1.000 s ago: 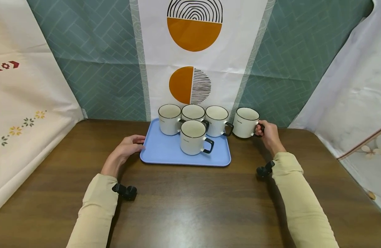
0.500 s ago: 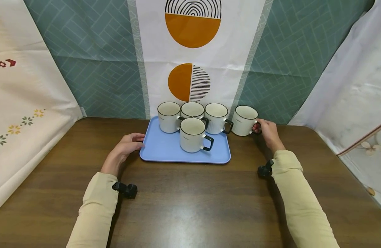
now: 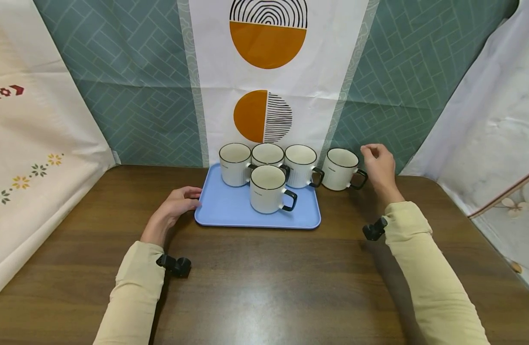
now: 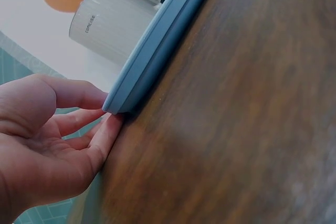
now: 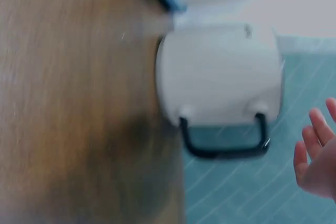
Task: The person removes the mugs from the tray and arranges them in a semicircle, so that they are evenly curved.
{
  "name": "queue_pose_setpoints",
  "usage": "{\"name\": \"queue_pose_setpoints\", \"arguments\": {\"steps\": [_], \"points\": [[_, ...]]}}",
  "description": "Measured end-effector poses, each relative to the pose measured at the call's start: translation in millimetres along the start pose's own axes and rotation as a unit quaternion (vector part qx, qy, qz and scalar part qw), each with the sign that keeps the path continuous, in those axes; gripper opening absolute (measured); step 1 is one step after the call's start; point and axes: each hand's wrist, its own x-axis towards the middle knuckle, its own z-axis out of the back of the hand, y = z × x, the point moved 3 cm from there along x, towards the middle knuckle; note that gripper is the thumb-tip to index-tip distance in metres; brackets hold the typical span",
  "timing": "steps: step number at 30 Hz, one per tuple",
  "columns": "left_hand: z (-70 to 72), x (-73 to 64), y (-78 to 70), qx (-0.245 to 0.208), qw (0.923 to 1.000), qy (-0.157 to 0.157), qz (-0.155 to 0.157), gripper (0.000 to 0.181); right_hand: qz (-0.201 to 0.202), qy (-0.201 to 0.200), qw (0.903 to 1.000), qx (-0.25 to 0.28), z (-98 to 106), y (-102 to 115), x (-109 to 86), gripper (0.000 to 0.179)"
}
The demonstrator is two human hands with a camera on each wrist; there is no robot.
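A light-blue rectangular tray lies on the table. My left hand pinches its left edge; the left wrist view shows the thumb against the rim and fingers at its underside. Several white mugs with dark rims and black handles stand on the tray: a front mug and a back row with a left mug, a middle mug and a right mug. One more mug stands on the table just right of the tray, handle rightward. My right hand is raised beside that handle, holding nothing, fingers loosely bent.
Brown wooden table stretches in front of the tray. A green patterned cloth with a white printed panel hangs close behind the mugs. Pale cloths hang at the left and right.
My right hand has let go of the handle of the mug beside the tray and moved up and to the right. That mug, the tray and my left hand have stayed in place.
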Motion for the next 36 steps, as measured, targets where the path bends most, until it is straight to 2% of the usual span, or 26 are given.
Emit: {"name": "queue_pose_setpoints", "arguments": {"steps": [5,8,11,14,17,22,26,29,31,33,36], "points": [[-0.1,-0.8,-0.6,0.0,1.0,-0.001,-0.003,0.052,0.038,0.041,0.9984,0.012,-10,23,-12.5,0.043],[-0.8,-0.5,0.0,0.0,1.0,-0.001,-0.006,0.052,0.059,0.095,0.9932,0.031,-21,32,-22.1,0.038],[-1.9,0.6,0.3,-0.001,1.0,-0.001,-0.004,0.052,0.068,0.181,0.9797,0.052,-35,41,-35.6,0.036],[-2.0,1.0,-0.4,-0.002,1.0,-0.001,-0.001,0.052,0.06,0.263,0.9603,0.073,-51,49,-50.2,0.036],[-1.3,1.4,-0.1,-0.001,1.0,-0.002,0.002,0.052,0.055,0.308,0.9464,0.081,-65,53,-60.9,0.038],[0.1,0.6,0.7,0.0,1.0,0.001,0.005,0.052,0.037,0.349,0.9305,0.103,-85,49,-72.6,0.035],[0.4,-0.4,0.3,0.0,1.0,0.004,0.001,0.052,0.034,0.371,0.9246,0.081,-98,43,-79.7,0.029],[-0.1,-0.6,0.1,-0.001,1.0,0.006,-0.007,0.052,0.057,0.4,0.9114,0.076,-107,42,-85.1,0.022],[-0.1,-0.3,0.4,0.0,0.9999,0.007,-0.011,0.052,0.073,0.423,0.8985,0.093,-114,42,-87.9,0.018],[0.1,-0.6,0.3,0.002,0.9999,0.006,-0.012,0.052,0.077,0.437,0.8899,0.106,-118,43,-89.8,0.017],[1.2,-0.6,0.2,0.005,0.9999,0.004,-0.01,0.052,0.066,0.444,0.8856,0.12,-124,45,-90.8,0.02]]}}
